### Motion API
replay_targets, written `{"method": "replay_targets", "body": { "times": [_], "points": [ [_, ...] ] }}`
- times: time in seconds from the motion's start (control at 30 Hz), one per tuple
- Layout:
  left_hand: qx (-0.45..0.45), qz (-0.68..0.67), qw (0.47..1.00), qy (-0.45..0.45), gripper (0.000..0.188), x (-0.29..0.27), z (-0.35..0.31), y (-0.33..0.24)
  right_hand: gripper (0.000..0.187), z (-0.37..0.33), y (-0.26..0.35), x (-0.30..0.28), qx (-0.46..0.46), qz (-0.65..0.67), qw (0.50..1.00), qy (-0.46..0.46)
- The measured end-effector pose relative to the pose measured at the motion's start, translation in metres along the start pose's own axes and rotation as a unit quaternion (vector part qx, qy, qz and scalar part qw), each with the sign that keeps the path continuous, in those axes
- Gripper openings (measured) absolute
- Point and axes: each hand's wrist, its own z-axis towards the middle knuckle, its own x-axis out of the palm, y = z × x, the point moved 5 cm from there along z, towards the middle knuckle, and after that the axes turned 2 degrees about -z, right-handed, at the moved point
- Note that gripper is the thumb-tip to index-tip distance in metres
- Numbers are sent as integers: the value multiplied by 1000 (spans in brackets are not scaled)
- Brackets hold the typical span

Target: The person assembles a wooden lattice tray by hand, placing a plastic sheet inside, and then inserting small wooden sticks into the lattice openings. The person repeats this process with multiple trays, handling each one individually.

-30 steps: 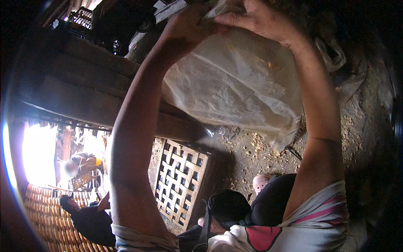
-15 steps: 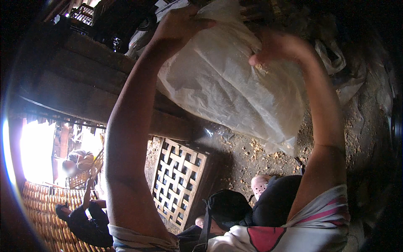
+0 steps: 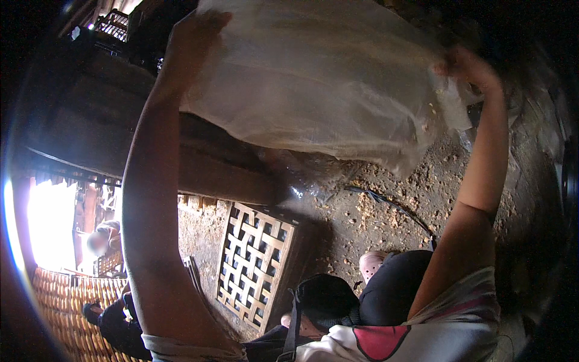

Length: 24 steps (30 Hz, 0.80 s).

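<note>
A large, whitish, translucent plastic sheet [image 3: 313, 78] is stretched between my raised hands, its lower edge hanging loose above the floor. I cannot tell whether it is a bag or a single layer. At its left upper edge, my left hand [image 3: 199, 37] is closed on the plastic, blurred and in shade. My right hand [image 3: 471, 65] grips the right side with bent fingers, also smeared by motion. Pale crumbs cling to the sheet near the right hand.
Pale chips litter the dirt floor [image 3: 392, 232], where a black cord [image 3: 395, 206] lies. A woven wooden-strip panel [image 3: 256, 265] stands near my legs, below a dark wooden beam [image 3: 223, 172]. Two people, one in dark clothes [image 3: 117, 329], are at the left near woven bamboo [image 3: 60, 301].
My hands have moved apart, left hand leftward and right hand rightward. The plastic sheet has spread wider and its lower edge has risen, uncovering the black cord on the floor.
</note>
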Motion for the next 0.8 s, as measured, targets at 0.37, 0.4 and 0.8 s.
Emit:
{"method": "replay_targets", "body": {
  "times": [0.37,0.4,0.8],
  "points": [
    [-255,-275,927,-16,54,21,-43,50,72,15,-36,-30,-141,470,864,-114],
    [-236,-272,933,-1,54,25,-47,57,73,10,-20,-30,-127,384,905,-130],
    [-88,117,957,-252,75,36,-73,39,53,-25,124,-54,-243,333,899,-146]
  ]
}}
